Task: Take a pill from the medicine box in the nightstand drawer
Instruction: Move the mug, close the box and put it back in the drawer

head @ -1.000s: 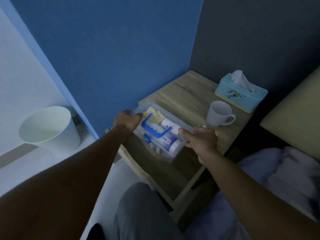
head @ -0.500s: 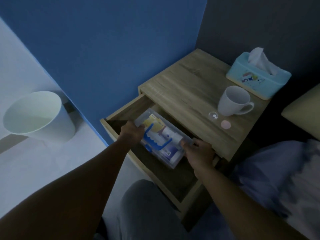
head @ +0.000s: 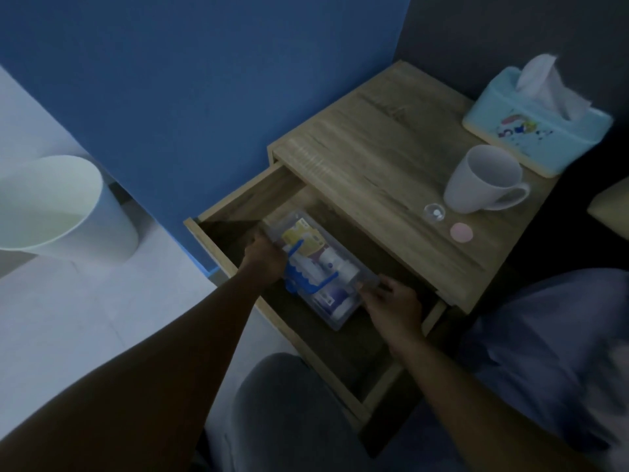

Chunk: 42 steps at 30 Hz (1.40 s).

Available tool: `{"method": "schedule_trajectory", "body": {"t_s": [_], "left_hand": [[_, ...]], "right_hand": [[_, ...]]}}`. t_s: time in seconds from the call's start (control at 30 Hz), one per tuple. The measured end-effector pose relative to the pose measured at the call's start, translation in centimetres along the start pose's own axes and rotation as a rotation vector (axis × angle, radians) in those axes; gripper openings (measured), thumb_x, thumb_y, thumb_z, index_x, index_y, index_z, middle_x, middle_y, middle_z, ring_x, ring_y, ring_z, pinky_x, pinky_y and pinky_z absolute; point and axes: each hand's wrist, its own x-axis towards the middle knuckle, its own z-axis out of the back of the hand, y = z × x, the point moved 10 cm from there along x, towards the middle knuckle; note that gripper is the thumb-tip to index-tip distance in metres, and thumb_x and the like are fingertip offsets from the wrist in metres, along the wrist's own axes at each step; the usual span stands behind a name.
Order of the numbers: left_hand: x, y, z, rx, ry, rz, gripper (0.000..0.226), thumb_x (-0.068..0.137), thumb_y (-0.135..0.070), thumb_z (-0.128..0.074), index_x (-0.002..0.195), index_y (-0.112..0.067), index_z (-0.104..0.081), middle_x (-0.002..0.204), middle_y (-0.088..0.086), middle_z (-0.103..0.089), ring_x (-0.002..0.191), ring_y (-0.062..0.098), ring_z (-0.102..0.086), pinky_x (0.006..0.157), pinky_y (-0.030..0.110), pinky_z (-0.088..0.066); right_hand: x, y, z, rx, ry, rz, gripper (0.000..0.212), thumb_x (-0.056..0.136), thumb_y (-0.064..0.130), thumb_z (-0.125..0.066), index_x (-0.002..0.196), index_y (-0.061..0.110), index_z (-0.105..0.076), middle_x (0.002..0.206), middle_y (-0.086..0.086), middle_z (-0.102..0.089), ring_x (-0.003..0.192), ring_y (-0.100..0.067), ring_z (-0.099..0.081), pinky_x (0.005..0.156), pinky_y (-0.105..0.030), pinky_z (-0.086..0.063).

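Note:
A clear plastic medicine box [head: 340, 311] with a blue handle lies inside the open wooden nightstand drawer [head: 238, 206]. It holds a yellow pack and white bottles. My left hand [head: 265, 258] grips the box's left end, and my right hand [head: 391, 303] grips its right end. On the nightstand top [head: 367, 158] lie a small clear cap with a white pill [head: 434, 211] and a round pink piece [head: 461, 232].
A white mug [head: 483, 180] and a light blue tissue box [head: 534, 127] stand on the nightstand's right side. A white waste bin [head: 61, 206] sits on the floor to the left, by the blue wall. My knee [head: 289, 403] is below the drawer, bedding to the right.
Both hands have lowered the medicine box from above the nightstand down into the open drawer. The view has tilted down toward the drawer.

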Motion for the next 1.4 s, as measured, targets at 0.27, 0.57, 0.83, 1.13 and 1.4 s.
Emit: {"method": "schedule_trajectory", "body": {"t_s": [0.27, 0.57, 0.83, 1.13, 1.4], "left_hand": [[-2.3, -1.0, -0.2, 0.153, -0.011, -0.191, 0.083, 0.09, -0.014, -0.059, 0.156, -0.015, -0.008, 0.165, 0.007, -0.005, 0.151, 0.026, -0.004, 0.12, 0.052, -0.017], [-7.1, 1.4, 4.1, 0.36, -0.398, -0.297, 0.097, 0.087, -0.017, -0.067, 0.155, -0.011, 0.002, 0.163, 0.014, 0.011, 0.15, 0.031, 0.014, 0.122, 0.05, 0.0], [-7.0, 6.7, 0.6, -0.158, -0.066, -0.116, 0.085, 0.096, -0.03, -0.053, 0.153, -0.024, 0.01, 0.161, 0.007, -0.024, 0.142, 0.034, -0.035, 0.108, 0.05, -0.038], [-5.0, 6.8, -0.9, -0.183, 0.05, -0.079, 0.078, 0.097, -0.039, -0.049, 0.153, -0.027, 0.004, 0.153, 0.004, -0.039, 0.134, 0.029, -0.047, 0.102, 0.046, -0.045], [-2.1, 3.1, -4.3, -0.275, 0.103, -0.112, 0.077, 0.099, -0.033, -0.047, 0.153, -0.021, 0.006, 0.152, 0.009, -0.038, 0.126, 0.021, -0.048, 0.089, 0.03, -0.044]], "right_hand": [[-2.5, 3.1, 0.8, -0.418, -0.022, 0.237, 0.065, 0.092, 0.041, -0.062, 0.149, 0.031, -0.033, 0.144, -0.003, -0.05, 0.129, -0.019, -0.053, 0.082, -0.023, -0.044], [-5.7, 9.0, 2.7, -0.548, 0.019, 0.756, 0.037, 0.095, 0.02, -0.058, 0.132, 0.021, -0.056, 0.126, -0.001, -0.064, 0.11, -0.005, -0.058, 0.088, -0.018, -0.047], [-4.0, 9.5, 5.6, -0.711, -0.097, 0.856, 0.047, 0.093, 0.009, -0.058, 0.14, 0.006, -0.052, 0.142, -0.014, -0.054, 0.132, -0.026, -0.05, 0.109, -0.036, -0.043], [-1.4, 7.4, 6.8, -0.91, 0.008, 0.94, 0.052, 0.102, 0.017, -0.047, 0.152, 0.007, -0.034, 0.16, -0.014, -0.032, 0.15, -0.027, -0.026, 0.121, -0.049, -0.026], [-0.7, 6.9, 6.6, -0.9, -0.004, 0.963, 0.055, 0.102, 0.03, -0.031, 0.151, 0.007, -0.038, 0.16, -0.013, -0.034, 0.15, -0.027, -0.029, 0.118, -0.054, -0.032]]}}
